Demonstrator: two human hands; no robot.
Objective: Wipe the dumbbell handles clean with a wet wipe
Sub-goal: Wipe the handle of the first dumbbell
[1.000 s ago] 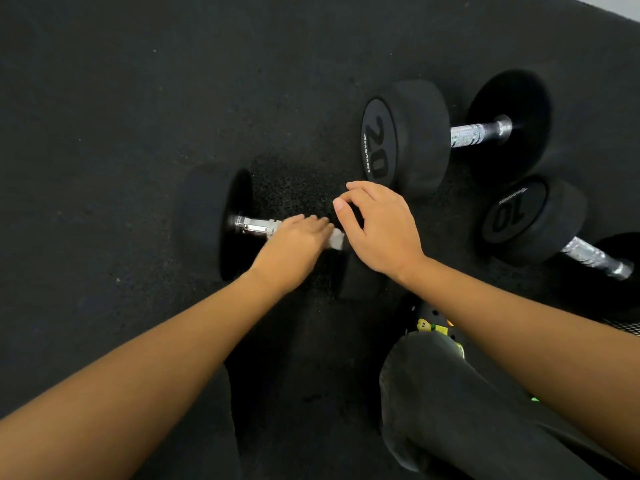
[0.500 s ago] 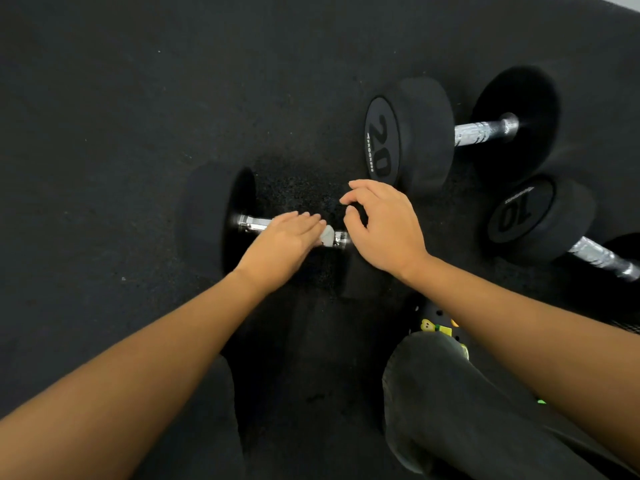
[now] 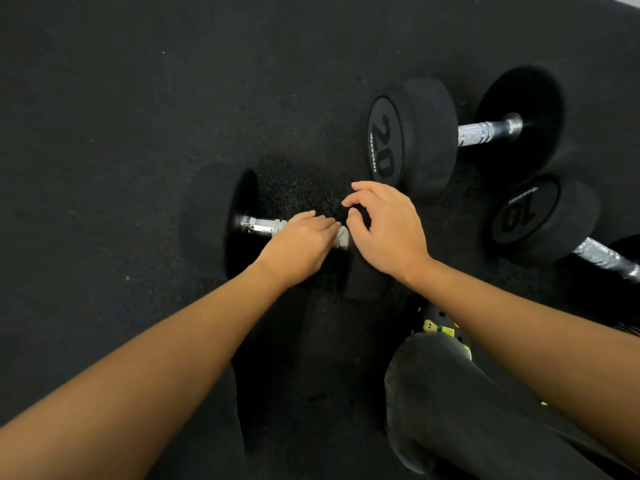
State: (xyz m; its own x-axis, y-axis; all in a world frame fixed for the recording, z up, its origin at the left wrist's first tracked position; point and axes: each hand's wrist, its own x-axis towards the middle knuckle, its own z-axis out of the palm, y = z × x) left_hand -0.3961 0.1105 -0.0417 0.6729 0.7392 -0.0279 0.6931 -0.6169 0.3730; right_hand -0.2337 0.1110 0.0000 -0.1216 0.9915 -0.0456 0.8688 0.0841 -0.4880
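Note:
A black dumbbell lies on the floor in front of me, its chrome handle (image 3: 260, 226) showing to the left of my left hand (image 3: 298, 249). That hand is closed over the handle with a white wet wipe (image 3: 343, 237) peeking out at its fingertips. My right hand (image 3: 384, 233) rests on the dumbbell's right weight head (image 3: 367, 282), fingers curled around its top. The left weight head (image 3: 214, 220) stands free.
A dumbbell marked 20 (image 3: 412, 136) lies behind my right hand. Another marked 10 (image 3: 543, 220) lies to the right. Dark rubber flooring (image 3: 138, 98) spreads all around. My knee in dark trousers (image 3: 467, 410) and a shoe with charms (image 3: 438, 327) are at lower right.
My left hand with the wipe slid left along the handle and then back right toward the right weight head. My right hand stays on that head.

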